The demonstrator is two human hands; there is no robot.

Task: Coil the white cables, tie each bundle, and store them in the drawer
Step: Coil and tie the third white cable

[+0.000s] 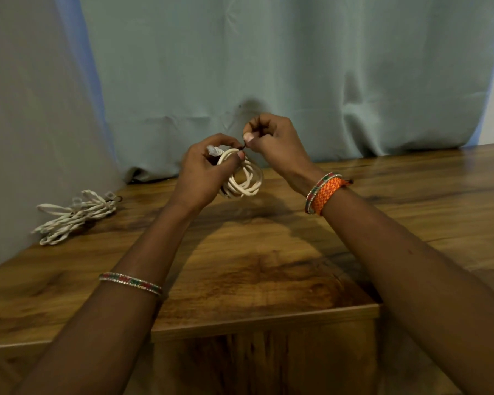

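Observation:
A coiled white cable [247,182] hangs in the air above the wooden table [240,252], held in several round loops. My left hand [204,172] grips the coil at its top, thumb pressed on the loops, with a clear plug end showing above the fingers. My right hand [271,138] is just right of it, fingertips pinched on a thin dark tie [242,146] that meets the top of the coil. A second white cable bundle [74,216] lies on the table at the far left, with a dark tie around one end.
A pale green curtain [268,67] hangs behind the table and touches its back edge. A grey wall [26,109] borders the left side. A wooden ledge [265,323] juts out at the front edge, below my arms.

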